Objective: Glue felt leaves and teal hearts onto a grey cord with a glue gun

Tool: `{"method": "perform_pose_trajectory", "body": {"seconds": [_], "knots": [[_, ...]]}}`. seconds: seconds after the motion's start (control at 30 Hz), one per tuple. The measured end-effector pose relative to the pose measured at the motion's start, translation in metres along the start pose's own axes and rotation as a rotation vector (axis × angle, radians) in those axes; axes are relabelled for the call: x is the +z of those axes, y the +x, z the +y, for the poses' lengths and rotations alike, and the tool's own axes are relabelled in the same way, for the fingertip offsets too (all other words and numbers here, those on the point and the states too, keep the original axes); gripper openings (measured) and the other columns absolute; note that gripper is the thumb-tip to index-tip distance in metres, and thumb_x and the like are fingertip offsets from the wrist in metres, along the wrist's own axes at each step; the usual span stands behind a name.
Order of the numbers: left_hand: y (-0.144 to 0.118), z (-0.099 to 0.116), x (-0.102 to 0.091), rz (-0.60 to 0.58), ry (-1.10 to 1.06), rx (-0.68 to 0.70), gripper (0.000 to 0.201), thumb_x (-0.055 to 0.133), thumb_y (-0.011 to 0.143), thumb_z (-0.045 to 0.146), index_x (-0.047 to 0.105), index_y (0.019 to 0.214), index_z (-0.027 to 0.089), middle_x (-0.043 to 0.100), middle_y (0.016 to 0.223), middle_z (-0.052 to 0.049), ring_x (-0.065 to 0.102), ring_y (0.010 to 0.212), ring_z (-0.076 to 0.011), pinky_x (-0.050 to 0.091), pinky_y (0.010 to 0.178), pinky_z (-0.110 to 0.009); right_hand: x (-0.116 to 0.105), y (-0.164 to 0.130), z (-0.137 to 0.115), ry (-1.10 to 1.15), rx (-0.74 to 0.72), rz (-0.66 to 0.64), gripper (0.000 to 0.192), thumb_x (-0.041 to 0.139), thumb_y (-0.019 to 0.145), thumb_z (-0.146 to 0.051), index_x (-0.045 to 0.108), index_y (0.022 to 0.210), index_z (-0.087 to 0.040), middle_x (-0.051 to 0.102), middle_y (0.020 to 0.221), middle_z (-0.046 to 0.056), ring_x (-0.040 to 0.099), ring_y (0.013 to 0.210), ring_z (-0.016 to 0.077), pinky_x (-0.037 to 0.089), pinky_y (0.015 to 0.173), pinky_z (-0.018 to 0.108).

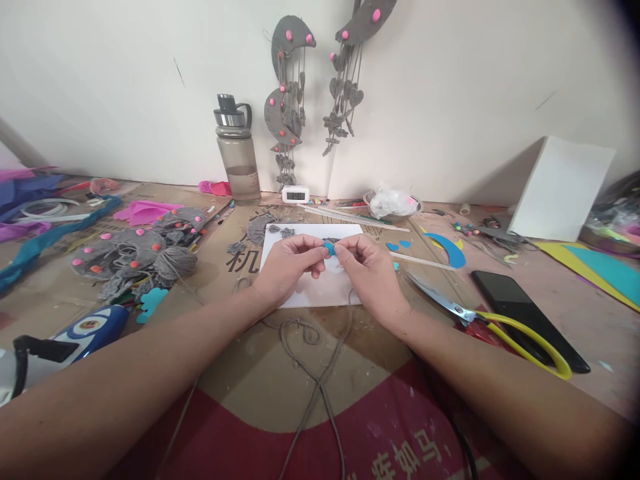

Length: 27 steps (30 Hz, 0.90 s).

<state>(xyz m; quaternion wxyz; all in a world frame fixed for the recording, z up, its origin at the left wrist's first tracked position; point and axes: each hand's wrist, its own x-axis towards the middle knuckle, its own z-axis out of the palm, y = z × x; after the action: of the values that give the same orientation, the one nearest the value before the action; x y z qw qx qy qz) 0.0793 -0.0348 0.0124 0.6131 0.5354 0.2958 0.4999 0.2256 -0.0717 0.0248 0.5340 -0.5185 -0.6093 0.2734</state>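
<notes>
Over a white sheet [300, 298], my left hand [295, 263] and my right hand [373, 273] meet. Both are closed, thumbs and fingers pinching a small blue piece [329, 247] between them; its exact shape is hidden by the fingertips. Something dark grey shows just behind it. Grey yarn [320, 380] runs below my hands and crosses itself on the cardboard [240, 400]. Small grey cut pieces [287, 232] lie at the sheet's upper left corner. Two small blue hearts [393, 246] lie to the right of my right hand, near a blue crescent [453, 252].
Yellow-handled scissors [467, 315] and a black phone [525, 317] lie at right. On the left are a ball of grey yarn [175, 262], grey crescents with pink dots [125, 250] and a blue-and-white tool [90, 330]. A bottle [239, 157] and clock [296, 194] stand behind.
</notes>
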Motion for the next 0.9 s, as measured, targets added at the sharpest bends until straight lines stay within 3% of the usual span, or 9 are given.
{"method": "perform_pose_trajectory", "body": {"seconds": [0.27,0.47,0.6,0.7,0.8,0.9], "knots": [[0.001,0.005,0.002,0.075,-0.064,-0.024,0.021,0.077,0.064,0.024,0.064,0.075,0.013,0.059,0.059,0.0,0.052,0.052,-0.0083,0.039,0.048,-0.022,-0.002,0.0,0.001,-0.082,-0.042,-0.066,0.028,0.053,0.085,-0.038,0.058,0.105,-0.018,0.06,0.081,0.0,0.052,0.073,0.0127,0.042,0.068,0.026],[0.007,0.005,-0.007,0.149,-0.064,0.059,0.016,0.073,0.068,0.024,0.064,0.076,0.014,0.059,0.06,0.001,0.05,0.051,-0.0071,0.038,0.049,-0.021,-0.02,0.012,-0.01,-0.267,-0.074,-0.073,0.029,0.041,0.091,-0.041,0.056,0.103,-0.019,0.062,0.095,0.005,0.055,0.076,0.0145,0.042,0.065,0.027],[0.012,0.007,-0.013,0.23,-0.042,0.086,0.017,0.073,0.066,0.023,0.063,0.075,0.014,0.057,0.059,0.002,0.046,0.047,-0.0059,0.036,0.047,-0.022,-0.036,0.019,-0.008,-0.647,-0.078,-0.081,0.022,0.048,0.087,-0.039,0.057,0.087,-0.019,0.062,0.085,0.006,0.055,0.072,0.017,0.038,0.066,0.03],[0.016,0.005,-0.016,0.271,0.007,0.139,0.016,0.072,0.066,0.024,0.062,0.075,0.014,0.056,0.058,0.003,0.044,0.046,-0.006,0.035,0.047,-0.022,-0.042,0.014,0.003,-0.883,-0.048,-0.09,0.031,0.054,0.082,-0.05,0.055,0.077,-0.019,0.061,0.078,0.008,0.055,0.07,0.0198,0.035,0.062,0.031],[0.017,0.003,-0.019,0.297,0.112,0.195,0.014,0.069,0.069,0.026,0.064,0.077,0.015,0.055,0.059,0.003,0.043,0.047,-0.0064,0.035,0.047,-0.022,-0.041,0.008,0.011,-0.963,0.009,-0.156,0.035,0.056,0.079,-0.055,0.054,0.075,-0.02,0.061,0.071,0.008,0.056,0.065,0.02,0.033,0.057,0.03],[0.015,0.002,-0.021,0.318,0.278,0.246,0.014,0.067,0.07,0.027,0.067,0.079,0.016,0.061,0.067,0.001,0.046,0.053,-0.0074,0.036,0.051,-0.022,-0.037,0.01,0.014,-0.951,0.132,-0.223,0.027,0.056,0.079,-0.047,0.056,0.076,-0.02,0.062,0.067,0.008,0.056,0.059,0.0198,0.032,0.054,0.03]]}}
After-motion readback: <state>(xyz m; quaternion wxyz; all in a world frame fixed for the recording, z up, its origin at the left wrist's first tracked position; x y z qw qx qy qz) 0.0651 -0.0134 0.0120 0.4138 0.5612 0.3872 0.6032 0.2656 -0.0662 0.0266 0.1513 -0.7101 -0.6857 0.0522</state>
